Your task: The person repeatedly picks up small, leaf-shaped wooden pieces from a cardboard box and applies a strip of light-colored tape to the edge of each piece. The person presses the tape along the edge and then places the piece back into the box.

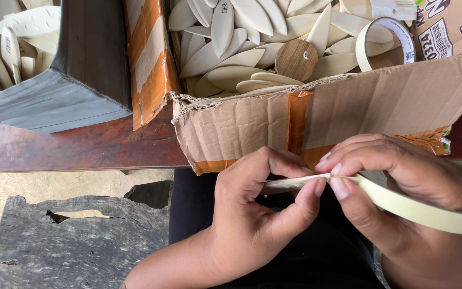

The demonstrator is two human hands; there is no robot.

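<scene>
Left hand: the left hand [252, 214] sat lowest and closest in the head view, thumb and forefinger pinched shut on one end of a pale leaf-shaped wooden piece [290, 183].
Right hand: the right hand [397, 198] met it from the other side, its fingertips [339, 187] pressed on the same piece and on a strip of cream masking tape [418, 208]; it was closed on the tape, not spread.
Tape strip: it ran from the fingertips under the right palm and out towards the right edge of the frame, slightly curved.
Wooden piece: held edge-on between both hands, just in front of the torn wall of a cardboard box [348, 118], above a dark-clothed lap [306, 257].
Box contents: a heap of pale leaf-shaped wooden blanks [231, 53], one round brown wooden disc [296, 59] lying on top, and a second tape roll [386, 40] standing on its edge at the right side.
Box wall: ragged on its upper edge, patched with orange tape [299, 120].
Support: a dark reddish wooden bench [70, 147] carried the box.
Left side: a dark grey-taped container [54, 101] held more pale blanks [14, 37], well apart from the hands.
Ground: a weathered grey slab [76, 241] lay below the bench.
</scene>
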